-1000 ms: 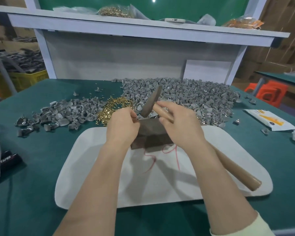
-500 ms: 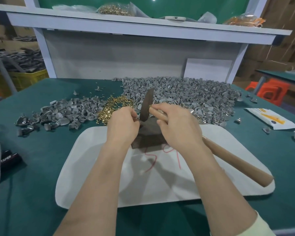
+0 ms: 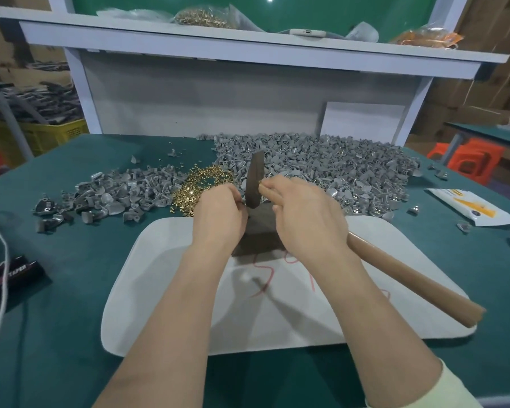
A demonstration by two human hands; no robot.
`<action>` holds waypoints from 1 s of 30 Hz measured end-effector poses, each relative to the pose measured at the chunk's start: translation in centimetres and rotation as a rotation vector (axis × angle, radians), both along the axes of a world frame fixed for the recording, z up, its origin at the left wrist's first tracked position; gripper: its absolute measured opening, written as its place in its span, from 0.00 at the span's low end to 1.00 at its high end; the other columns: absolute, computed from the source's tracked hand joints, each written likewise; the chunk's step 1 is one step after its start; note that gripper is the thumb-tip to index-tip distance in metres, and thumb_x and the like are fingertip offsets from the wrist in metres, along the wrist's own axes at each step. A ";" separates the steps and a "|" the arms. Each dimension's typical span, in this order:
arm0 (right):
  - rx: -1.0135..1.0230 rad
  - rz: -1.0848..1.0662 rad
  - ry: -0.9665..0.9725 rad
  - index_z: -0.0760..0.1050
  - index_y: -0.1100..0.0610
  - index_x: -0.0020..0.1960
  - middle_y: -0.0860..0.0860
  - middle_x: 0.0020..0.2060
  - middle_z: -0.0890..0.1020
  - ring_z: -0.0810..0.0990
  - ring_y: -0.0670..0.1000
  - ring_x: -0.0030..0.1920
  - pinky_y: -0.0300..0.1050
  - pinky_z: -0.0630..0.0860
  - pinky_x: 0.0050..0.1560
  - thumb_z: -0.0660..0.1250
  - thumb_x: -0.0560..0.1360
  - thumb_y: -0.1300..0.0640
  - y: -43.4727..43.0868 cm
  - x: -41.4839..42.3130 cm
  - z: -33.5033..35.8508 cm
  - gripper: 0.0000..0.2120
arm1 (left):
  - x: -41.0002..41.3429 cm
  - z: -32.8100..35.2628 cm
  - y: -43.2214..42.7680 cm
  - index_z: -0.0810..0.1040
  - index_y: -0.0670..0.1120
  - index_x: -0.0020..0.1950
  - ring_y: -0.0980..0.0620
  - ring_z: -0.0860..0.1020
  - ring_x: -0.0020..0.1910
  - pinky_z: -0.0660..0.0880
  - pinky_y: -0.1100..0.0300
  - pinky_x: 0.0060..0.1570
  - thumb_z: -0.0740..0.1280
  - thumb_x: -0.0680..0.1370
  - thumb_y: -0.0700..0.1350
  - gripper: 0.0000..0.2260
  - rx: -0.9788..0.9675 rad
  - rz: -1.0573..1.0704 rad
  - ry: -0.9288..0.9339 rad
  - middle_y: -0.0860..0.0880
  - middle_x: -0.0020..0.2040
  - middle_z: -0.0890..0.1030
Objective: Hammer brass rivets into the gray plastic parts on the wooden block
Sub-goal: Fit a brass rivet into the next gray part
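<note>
A dark wooden block (image 3: 258, 231) stands on a white board (image 3: 165, 290) in the middle of the green table. My right hand (image 3: 306, 213) grips a hammer by its wooden handle (image 3: 409, 278), close under the dark metal head (image 3: 254, 181), whose lower end sits just above the block. My left hand (image 3: 218, 216) is curled at the block's left edge and pinches something small that its fingers hide. A heap of brass rivets (image 3: 200, 184) lies behind my left hand. Gray plastic parts (image 3: 336, 169) are piled behind the block.
A second spread of gray parts (image 3: 106, 198) lies at the left. A white packet (image 3: 471, 207) and loose parts lie at the right. Black objects (image 3: 9, 272) and a white cord (image 3: 0, 260) are at the left edge. A shelf (image 3: 248, 45) overhangs the back.
The hammer head has swung from tilted to nearly upright and come down to the block; the handle's free end has dropped lower right. My left hand has stayed at the block.
</note>
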State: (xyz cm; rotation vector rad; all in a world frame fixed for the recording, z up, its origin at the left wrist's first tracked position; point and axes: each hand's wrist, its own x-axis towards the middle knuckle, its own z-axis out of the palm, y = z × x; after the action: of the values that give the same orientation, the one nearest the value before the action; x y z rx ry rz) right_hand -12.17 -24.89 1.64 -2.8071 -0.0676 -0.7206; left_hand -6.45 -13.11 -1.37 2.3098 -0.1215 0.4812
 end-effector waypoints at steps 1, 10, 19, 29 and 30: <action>-0.026 0.010 0.011 0.72 0.42 0.59 0.48 0.51 0.77 0.77 0.56 0.51 0.47 0.67 0.44 0.59 0.77 0.58 0.1 0.0 0.0 0.15 | 0.0 0.0 0.0 0.78 0.46 0.40 0.41 0.78 0.43 0.73 0.57 0.41 0.67 0.72 0.38 0.04 0.009 0.007 0.000 0.46 0.38 0.80; 0.106 -0.047 0.054 0.69 0.40 0.62 0.49 0.54 0.77 0.77 0.56 0.53 0.47 0.71 0.47 0.62 0.77 0.58 -1.4 0.6 -1.2 0.18 | 0.5 -0.3 0.7 0.77 0.49 0.42 0.49 0.76 0.42 0.72 0.60 0.44 0.68 0.74 0.40 0.04 -0.065 0.000 0.053 0.52 0.38 0.78; 0.304 -0.255 0.100 0.71 0.52 0.63 0.57 0.54 0.80 0.77 0.60 0.55 0.48 0.70 0.48 0.61 0.77 0.58 -5.0 3.1 -2.5 0.15 | 0.2 -0.3 0.9 0.75 0.50 0.45 0.48 0.77 0.47 0.72 0.58 0.47 0.68 0.75 0.43 0.03 -0.038 0.006 0.106 0.50 0.45 0.80; 0.347 -0.354 0.222 0.76 0.52 0.59 0.55 0.57 0.80 0.76 0.58 0.58 0.48 0.72 0.54 0.59 0.80 0.49 -6.9 5.0 -4.5 0.13 | 0.6 -0.2 0.5 0.77 0.52 0.39 0.55 0.77 0.44 0.71 0.61 0.48 0.69 0.76 0.42 0.07 -0.426 -0.113 0.130 0.56 0.38 0.78; 0.278 -0.341 0.166 0.76 0.52 0.59 0.54 0.57 0.79 0.74 0.59 0.59 0.49 0.71 0.57 0.59 0.79 0.49 -6.8 4.8 -4.1 0.13 | 0.5 -0.2 0.4 0.77 0.52 0.38 0.56 0.77 0.43 0.71 0.61 0.49 0.70 0.76 0.43 0.08 -0.448 -0.130 0.129 0.56 0.39 0.79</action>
State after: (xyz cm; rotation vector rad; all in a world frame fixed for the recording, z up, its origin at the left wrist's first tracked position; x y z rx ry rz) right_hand -7.33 -31.65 -2.43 -2.6199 0.5111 -0.5137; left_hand -5.93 -12.75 -1.53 1.8735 -0.0894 0.2594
